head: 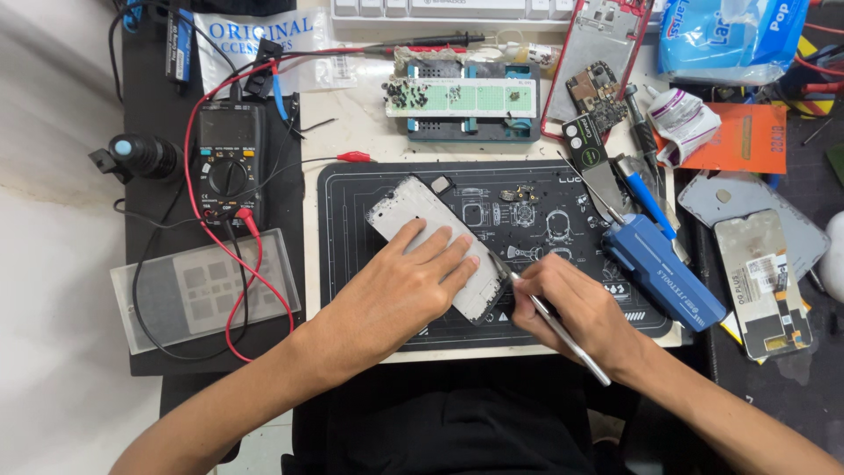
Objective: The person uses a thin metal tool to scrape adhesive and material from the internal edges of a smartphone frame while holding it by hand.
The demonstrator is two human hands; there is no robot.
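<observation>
Left hand (413, 273) flat and open, fingers spread, pressing down on the white phone frame (431, 242) in the middle of the black mat (527, 229). Right hand (576, 303) curled shut around a thin silver tool (554, 321), held like a pencil, tip touching the frame's lower right edge. Blue case (664, 273) on the mat's right side.

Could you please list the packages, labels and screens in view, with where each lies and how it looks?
Multimeter: left of the mat, dark body, blank grey screen.
Clear plastic bag: top left, flat, blue print.
Blue pouch: top right, crumpled.
Phone back panel: right edge, white sticker.
</observation>
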